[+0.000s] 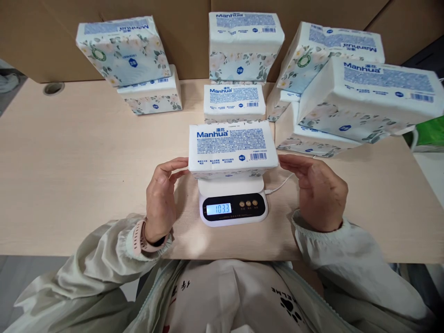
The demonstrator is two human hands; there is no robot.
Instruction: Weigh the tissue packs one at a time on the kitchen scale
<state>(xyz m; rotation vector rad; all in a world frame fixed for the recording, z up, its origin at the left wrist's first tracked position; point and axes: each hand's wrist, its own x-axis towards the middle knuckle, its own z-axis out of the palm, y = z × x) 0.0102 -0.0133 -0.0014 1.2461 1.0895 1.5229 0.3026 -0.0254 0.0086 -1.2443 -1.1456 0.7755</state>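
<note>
A white tissue pack (231, 148) labelled Manhua lies flat on a small white kitchen scale (233, 209) whose lit display reads 103.3. My left hand (161, 196) is at the pack's left end, fingertips touching its lower corner. My right hand (317, 189) is at the pack's right end, fingers spread, fingertips at or just off the edge. Neither hand grips the pack. A white cable (279, 185) runs from the scale's right side under my right hand.
More tissue packs stand on the wooden table (69, 162): two stacked back left (130, 60), two behind the scale (239, 60), several piled at right (347, 92). Brown cardboard lines the back. A cable hole (53, 88) sits far left. A green object (430, 134) lies at right.
</note>
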